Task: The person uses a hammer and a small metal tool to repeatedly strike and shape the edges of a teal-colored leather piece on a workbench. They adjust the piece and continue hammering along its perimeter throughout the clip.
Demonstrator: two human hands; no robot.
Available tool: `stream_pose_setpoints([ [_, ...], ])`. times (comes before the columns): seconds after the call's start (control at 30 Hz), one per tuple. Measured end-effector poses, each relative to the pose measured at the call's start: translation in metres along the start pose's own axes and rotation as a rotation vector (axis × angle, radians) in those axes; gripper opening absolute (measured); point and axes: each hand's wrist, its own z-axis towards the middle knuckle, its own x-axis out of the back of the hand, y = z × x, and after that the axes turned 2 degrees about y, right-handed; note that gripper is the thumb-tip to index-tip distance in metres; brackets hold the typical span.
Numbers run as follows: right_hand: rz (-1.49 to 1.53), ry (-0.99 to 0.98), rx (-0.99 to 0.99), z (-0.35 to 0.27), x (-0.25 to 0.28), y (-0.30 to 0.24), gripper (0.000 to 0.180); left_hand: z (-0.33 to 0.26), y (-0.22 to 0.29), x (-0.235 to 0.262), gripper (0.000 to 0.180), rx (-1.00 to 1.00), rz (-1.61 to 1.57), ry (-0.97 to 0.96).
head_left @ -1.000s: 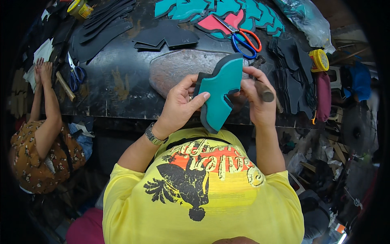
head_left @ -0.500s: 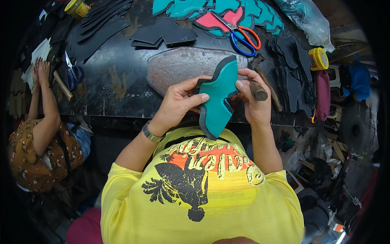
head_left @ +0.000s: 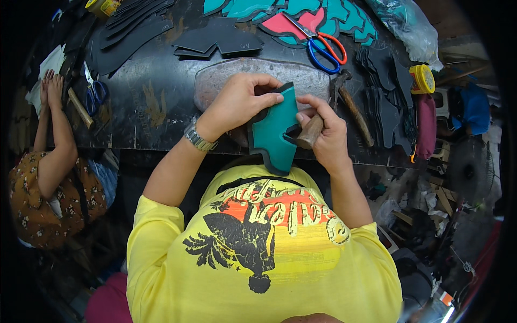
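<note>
Over the front edge of the table I hold up a teal cut piece (head_left: 273, 132) with a black border, a curved shape like a shoe-upper part. My left hand (head_left: 237, 102) pinches its upper end between thumb and fingers. At its right side, my right hand (head_left: 328, 134) is closed round a tool with a thick wooden handle (head_left: 311, 133); its working end is hidden. Thumb and forefinger of this hand are close to the piece's upper right edge, where a small black flap shows. Behind my hands lies a flat grey stone slab (head_left: 215, 81).
To the right lie a hammer (head_left: 355, 107), stacked black pieces (head_left: 385, 113) and a yellow-lidded jar (head_left: 423, 79). Farther back are red-and-blue scissors (head_left: 323, 51) on teal and pink pieces (head_left: 285, 24). At left, another person's hands (head_left: 52, 91) rest near blue-handled scissors (head_left: 96, 94).
My left hand has moved up to the piece's top end, and the piece has come slightly left and down. The wooden handle has swung left and down in my right hand.
</note>
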Motion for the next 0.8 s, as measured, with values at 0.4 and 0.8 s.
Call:
stream_pose_setpoints([
  [0.4, 0.099, 0.149, -0.023, -0.006, 0.026, 0.000, 0.020, -0.008, -0.006, -0.009, 0.023, -0.298, 0.388, 0.122],
  [0.8, 0.241, 0.089, 0.115, 0.018, -0.011, 0.033, 0.007, -0.018, -0.010, -0.016, 0.021, -0.333, 0.389, 0.159],
])
